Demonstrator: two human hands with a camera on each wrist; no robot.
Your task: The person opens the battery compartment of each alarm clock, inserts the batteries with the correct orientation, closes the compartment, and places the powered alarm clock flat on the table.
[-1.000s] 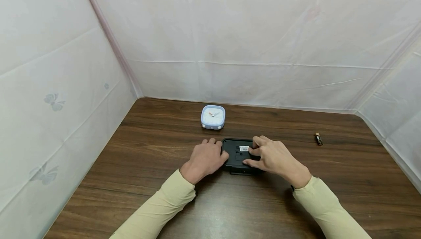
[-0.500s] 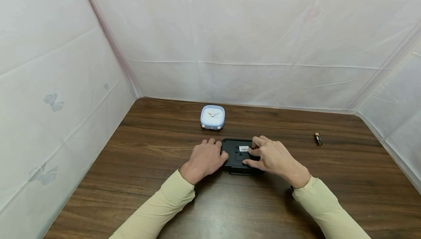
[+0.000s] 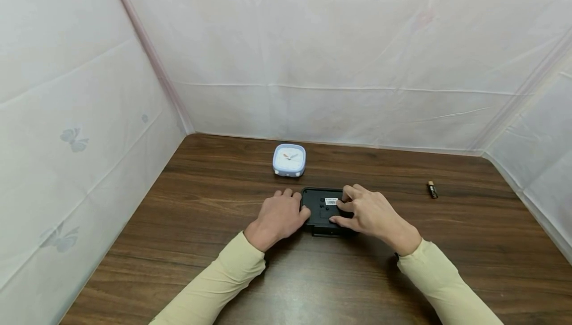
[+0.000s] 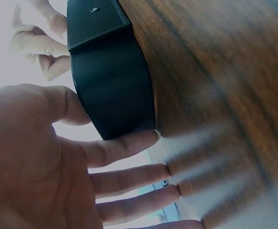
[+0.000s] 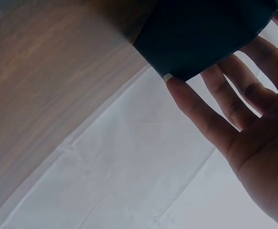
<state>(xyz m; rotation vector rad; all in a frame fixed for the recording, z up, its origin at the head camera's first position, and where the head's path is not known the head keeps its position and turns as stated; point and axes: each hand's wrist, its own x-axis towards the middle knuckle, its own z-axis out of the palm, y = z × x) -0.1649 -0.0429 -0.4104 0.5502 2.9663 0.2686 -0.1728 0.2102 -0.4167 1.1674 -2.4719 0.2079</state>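
A black box-shaped device (image 3: 316, 210) lies on the brown table with its back up. That back carries a white barcode label, small round knobs and a rectangular panel outline. My left hand (image 3: 279, 218) holds its left end; in the left wrist view the thumb is on the upper edge and the index finger (image 4: 124, 147) lies along the side, the other fingertips on the table. My right hand (image 3: 375, 215) grips the right part from above, thumb and fingers bent over the back. In the right wrist view one fingertip (image 5: 173, 82) touches the device's edge. The right end is hidden by that hand.
A light blue clock (image 3: 289, 160) with a white dial stands behind the device. A small battery (image 3: 432, 190), black with a copper-coloured end, lies to the right on the table (image 3: 214, 176). White sheeting (image 3: 313, 56) walls in the back and both sides.
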